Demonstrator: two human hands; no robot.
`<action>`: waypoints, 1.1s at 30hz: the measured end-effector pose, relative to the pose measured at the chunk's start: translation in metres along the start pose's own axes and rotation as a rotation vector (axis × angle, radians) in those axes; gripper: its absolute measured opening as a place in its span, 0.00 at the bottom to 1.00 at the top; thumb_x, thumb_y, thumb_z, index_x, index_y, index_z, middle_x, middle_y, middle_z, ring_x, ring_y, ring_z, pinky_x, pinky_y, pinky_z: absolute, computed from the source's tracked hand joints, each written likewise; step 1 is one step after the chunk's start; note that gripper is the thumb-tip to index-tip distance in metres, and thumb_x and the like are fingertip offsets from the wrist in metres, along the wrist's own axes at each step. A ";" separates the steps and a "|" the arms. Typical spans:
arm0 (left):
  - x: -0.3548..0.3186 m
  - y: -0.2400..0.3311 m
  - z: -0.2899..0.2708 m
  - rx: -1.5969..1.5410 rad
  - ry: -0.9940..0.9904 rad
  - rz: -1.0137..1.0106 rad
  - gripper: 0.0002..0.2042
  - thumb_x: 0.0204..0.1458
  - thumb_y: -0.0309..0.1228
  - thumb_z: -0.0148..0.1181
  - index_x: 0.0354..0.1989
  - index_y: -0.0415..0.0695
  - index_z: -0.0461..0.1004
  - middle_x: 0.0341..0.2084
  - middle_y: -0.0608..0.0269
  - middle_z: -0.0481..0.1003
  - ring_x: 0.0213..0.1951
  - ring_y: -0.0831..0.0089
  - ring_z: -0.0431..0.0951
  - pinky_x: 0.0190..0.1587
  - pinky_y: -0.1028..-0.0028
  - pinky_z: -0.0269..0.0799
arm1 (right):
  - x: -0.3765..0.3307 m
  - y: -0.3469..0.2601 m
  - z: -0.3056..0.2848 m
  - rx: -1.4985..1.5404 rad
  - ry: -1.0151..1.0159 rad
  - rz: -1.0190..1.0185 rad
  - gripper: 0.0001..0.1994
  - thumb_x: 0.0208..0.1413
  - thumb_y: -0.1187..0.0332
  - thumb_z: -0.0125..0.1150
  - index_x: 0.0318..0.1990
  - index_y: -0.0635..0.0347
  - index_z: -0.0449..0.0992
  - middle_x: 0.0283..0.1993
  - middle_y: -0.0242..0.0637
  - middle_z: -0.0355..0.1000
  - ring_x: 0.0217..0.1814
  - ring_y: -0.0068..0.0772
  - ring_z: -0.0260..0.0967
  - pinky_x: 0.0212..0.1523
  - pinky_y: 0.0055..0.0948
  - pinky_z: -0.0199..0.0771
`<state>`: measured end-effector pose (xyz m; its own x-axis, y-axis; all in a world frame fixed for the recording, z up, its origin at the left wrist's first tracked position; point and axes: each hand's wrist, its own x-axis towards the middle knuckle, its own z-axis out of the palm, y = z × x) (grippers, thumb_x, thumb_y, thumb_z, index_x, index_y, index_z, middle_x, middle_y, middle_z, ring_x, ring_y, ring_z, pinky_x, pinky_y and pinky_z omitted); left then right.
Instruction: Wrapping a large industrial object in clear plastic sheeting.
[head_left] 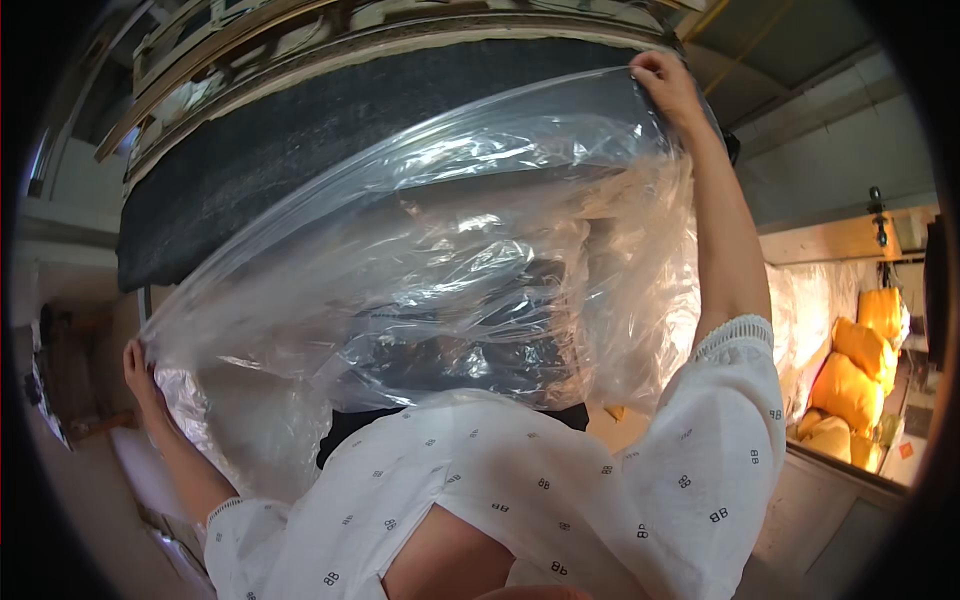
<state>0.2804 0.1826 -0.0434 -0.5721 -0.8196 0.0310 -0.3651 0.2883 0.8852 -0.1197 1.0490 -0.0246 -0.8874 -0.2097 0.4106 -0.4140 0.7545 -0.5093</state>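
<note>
A large sheet of clear plastic film point(430, 250) is stretched between my two hands, crinkled and shiny. My left hand point(143, 375), low on the left, is closed on one end of its upper edge. Up at the far right, my right hand point(665, 85) pinches the other end of that edge. The edge runs taut from one hand to the other. Below it the film hangs in loose folds down to my body. Beyond the film lies a dark grey covered surface point(230, 185), partly seen through the plastic.
Wooden rails point(225, 75) run along the far side of the dark surface. Several yellow sacks point(850, 390) are piled in a brightly lit area at the right. A beam with a metal fitting point(830, 240) stands above them. Shaded clutter point(90, 360) sits at the left.
</note>
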 end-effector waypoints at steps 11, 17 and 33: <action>0.147 0.109 0.103 0.042 0.065 0.420 0.13 0.52 0.41 0.55 0.39 0.46 0.73 0.30 0.71 0.70 0.32 0.82 0.68 0.33 0.82 0.63 | 0.041 0.014 -0.071 -0.214 0.343 0.103 0.08 0.54 0.67 0.50 0.36 0.62 0.69 0.30 0.33 0.70 0.33 0.23 0.68 0.32 0.22 0.66; 0.202 0.047 0.154 -0.335 0.032 0.301 0.10 0.50 0.36 0.58 0.35 0.44 0.75 0.19 0.75 0.67 0.20 0.86 0.61 0.23 0.85 0.56 | 0.006 0.014 0.022 0.711 0.419 0.286 0.07 0.54 0.69 0.55 0.37 0.61 0.69 0.30 0.26 0.67 0.32 0.16 0.62 0.36 0.16 0.61; 0.256 0.099 0.213 -0.165 0.025 0.234 0.12 0.46 0.40 0.61 0.35 0.47 0.78 0.19 0.78 0.67 0.20 0.86 0.59 0.23 0.85 0.54 | 0.055 0.031 0.025 0.290 0.389 0.351 0.12 0.49 0.62 0.57 0.33 0.64 0.73 0.31 0.29 0.68 0.33 0.19 0.61 0.38 0.18 0.61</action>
<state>-0.0591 0.1068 -0.0467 -0.6080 -0.7525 0.2529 -0.0993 0.3882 0.9162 -0.1863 1.0457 -0.0369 -0.8642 0.3064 0.3992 -0.1964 0.5249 -0.8282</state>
